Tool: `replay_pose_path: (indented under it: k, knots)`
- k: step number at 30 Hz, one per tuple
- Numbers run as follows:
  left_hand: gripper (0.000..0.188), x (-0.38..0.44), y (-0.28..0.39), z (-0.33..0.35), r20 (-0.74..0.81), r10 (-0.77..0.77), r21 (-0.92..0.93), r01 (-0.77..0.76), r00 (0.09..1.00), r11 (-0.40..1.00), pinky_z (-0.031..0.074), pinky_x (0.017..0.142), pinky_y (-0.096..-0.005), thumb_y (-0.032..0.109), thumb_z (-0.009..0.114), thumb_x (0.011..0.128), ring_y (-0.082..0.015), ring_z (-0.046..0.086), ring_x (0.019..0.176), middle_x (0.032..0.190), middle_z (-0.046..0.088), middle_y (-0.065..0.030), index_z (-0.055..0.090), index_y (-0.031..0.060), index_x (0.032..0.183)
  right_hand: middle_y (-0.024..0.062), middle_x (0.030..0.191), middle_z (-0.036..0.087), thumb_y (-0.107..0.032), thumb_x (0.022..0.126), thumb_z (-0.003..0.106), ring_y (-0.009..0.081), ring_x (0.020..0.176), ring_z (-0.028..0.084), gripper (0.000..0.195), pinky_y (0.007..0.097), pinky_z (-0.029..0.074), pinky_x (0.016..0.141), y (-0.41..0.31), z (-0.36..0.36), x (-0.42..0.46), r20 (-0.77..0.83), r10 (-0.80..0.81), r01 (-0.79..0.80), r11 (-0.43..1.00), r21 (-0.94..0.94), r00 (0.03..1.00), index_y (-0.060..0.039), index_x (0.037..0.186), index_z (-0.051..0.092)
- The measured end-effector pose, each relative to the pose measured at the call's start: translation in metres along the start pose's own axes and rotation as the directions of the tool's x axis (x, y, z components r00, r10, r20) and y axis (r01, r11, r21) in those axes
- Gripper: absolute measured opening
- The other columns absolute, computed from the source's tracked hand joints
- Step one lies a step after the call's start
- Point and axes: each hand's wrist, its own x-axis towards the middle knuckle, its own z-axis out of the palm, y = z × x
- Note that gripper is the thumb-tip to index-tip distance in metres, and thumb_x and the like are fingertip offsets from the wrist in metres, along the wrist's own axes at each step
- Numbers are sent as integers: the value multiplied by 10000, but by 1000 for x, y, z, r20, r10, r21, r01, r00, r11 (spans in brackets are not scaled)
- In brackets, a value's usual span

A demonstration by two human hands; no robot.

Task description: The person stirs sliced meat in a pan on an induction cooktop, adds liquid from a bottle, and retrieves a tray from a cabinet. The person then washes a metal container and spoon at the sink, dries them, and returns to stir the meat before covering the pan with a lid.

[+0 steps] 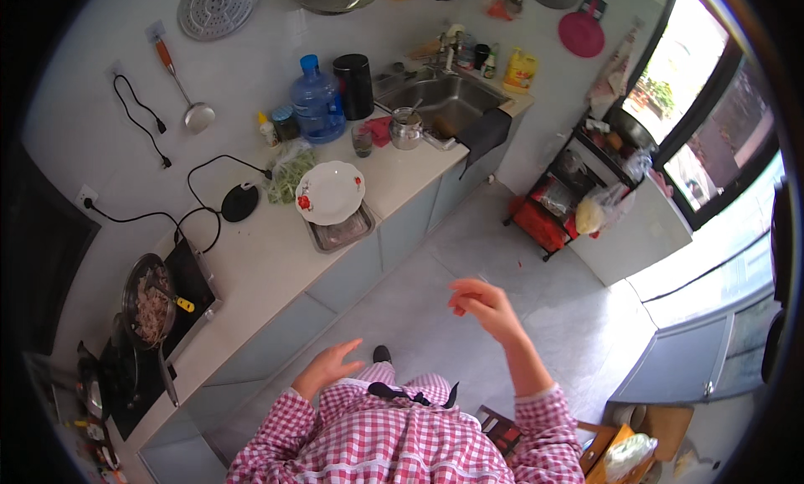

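My left hand (328,366) is held in front of my body with thumb and fingers apart and nothing in it. It hovers over the floor, beside the cabinet fronts under the counter. Farther forward and to the right, my right hand (482,306) hangs in the air above the grey floor, its fingers loosely bent and no object visible in it. On the counter, a white plate with red flowers (331,192) rests over a metal tray (342,234). Behind it lies a plastic bag of green vegetables (290,177). Neither hand touches these.
At left, a frying pan with sliced meat (151,311) and a yellow-handled utensil (183,304) stands on the cooktop (188,277). Along the counter are a blue water jug (316,104), a glass (362,142), a metal pot (406,130) and a sink (468,94). A wheeled rack (545,229) stands right.
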Motion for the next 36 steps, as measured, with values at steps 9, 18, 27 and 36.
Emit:
replay_pose_path:
  k: [9, 18, 27, 36]
  knots:
    - [564, 110, -13, 7, -65, -325, -568, 233, 943, 790, 495, 833, -326, 254, 642, 861, -216, 587, 1033, 1205, 553, -147, 422, 51, 1339, 132, 1094, 600, -59, 821, 579, 238, 931, 607, 573, 384, 523, 761, 179, -3, 257, 134, 488, -506, 820, 268, 863, -67, 1348, 353]
    - [518, 279, -41, 48, -160, -779, -747, -590, 607, -307, 334, 1018, -565, 285, 517, 902, -343, 322, 1299, 1446, 284, -106, 345, 114, 1360, 69, 1115, 538, 53, 724, 507, 224, 892, 579, 590, 468, 498, 828, 281, -13, 389, 215, 478, -524, 763, 378, 852, -124, 1274, 385]
    - [276, 364, -60, 48, -154, -888, -322, -872, 432, -368, 302, 1053, -532, 242, 454, 844, -286, 385, 1264, 1268, 492, -80, 538, 96, 1062, 0, 695, 543, -165, 804, 659, 137, 649, 547, 127, 285, 450, 584, 264, -73, 343, 234, 644, -683, 653, 328, 728, -92, 808, 555]
    - [292, 391, -48, 20, -288, -851, -370, -871, 439, -324, 351, 1037, -480, 224, 421, 917, -251, 498, 1173, 1176, 572, -80, 549, 42, 1106, 146, 781, 649, -300, 683, 640, 305, 744, 636, 273, 401, 498, 662, 224, -235, 304, -67, 467, -290, 425, -858, 882, -60, 814, 636]
